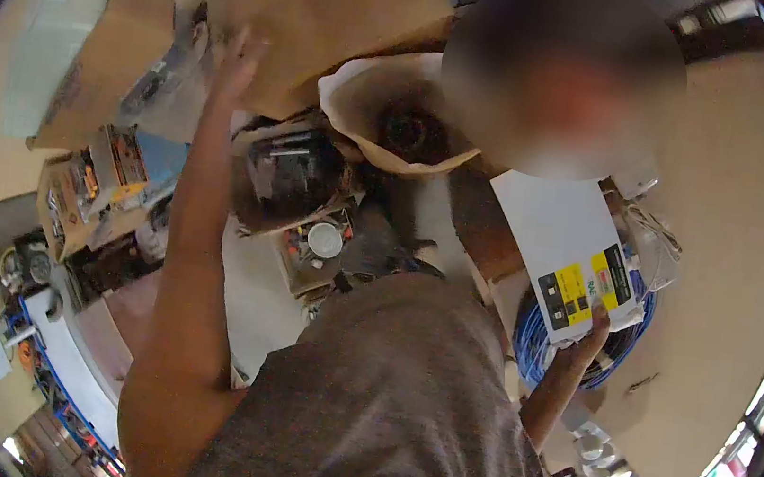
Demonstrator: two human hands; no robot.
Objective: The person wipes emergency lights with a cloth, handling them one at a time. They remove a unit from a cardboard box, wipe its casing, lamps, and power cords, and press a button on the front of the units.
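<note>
My left hand (242, 59) is raised at the upper left, blurred, with its fingers apart in front of a large brown cardboard box (333, 13). Whether it touches the cardboard is hard to tell. At the right, my right hand (594, 333) grips the lower end of a flat white package (555, 226) with yellow and black labels. Behind and below that package lies a coil of blue cable (532, 338). Between my hands, an open paper-like sack (371, 94) shows something dark and round inside.
Below the sack are a box with a black plastic-wrapped item (293, 170) and a small box of parts with a white round lid (325, 240). Opened cartons (115, 158) stand at the left. A person with a blurred head (564, 80) is at the upper right.
</note>
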